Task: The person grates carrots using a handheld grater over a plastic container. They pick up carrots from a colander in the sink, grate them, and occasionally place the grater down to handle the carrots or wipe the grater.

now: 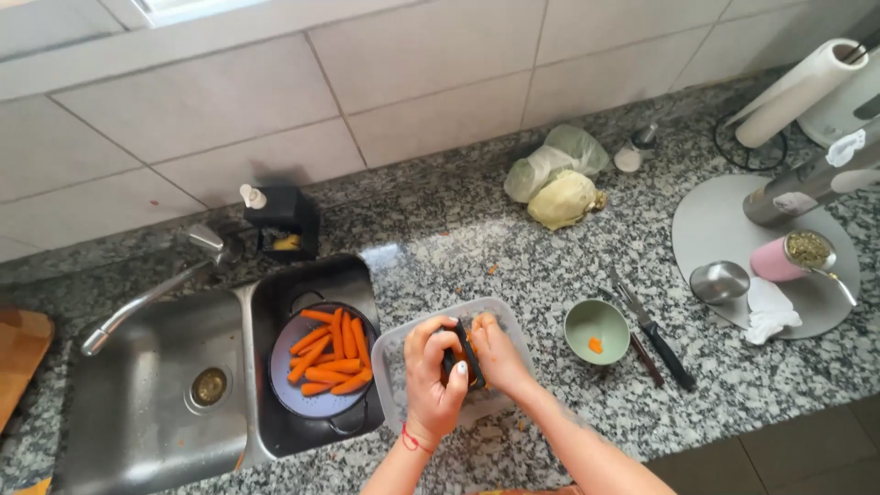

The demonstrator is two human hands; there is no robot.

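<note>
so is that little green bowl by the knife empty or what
Nearly empty: the green bowl holds just one small orange piece on its bottom; the rest of its inside is bare. It sits upright on the granite counter.

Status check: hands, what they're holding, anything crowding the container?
Left hand grips dark grater; right hand presses carrot against it. Both over clear container. Colander of carrots alongside in sink; green bowl opposite.

A small black grater point(466, 356) is held by the left hand point(433, 376) and right hand point(495, 353) over a clear plastic rectangular container point(396, 353) on the speckled granite counter point(513, 257); peeled orange carrots point(330, 353) are piled in a grey colander point(284, 385) beside it.
</note>
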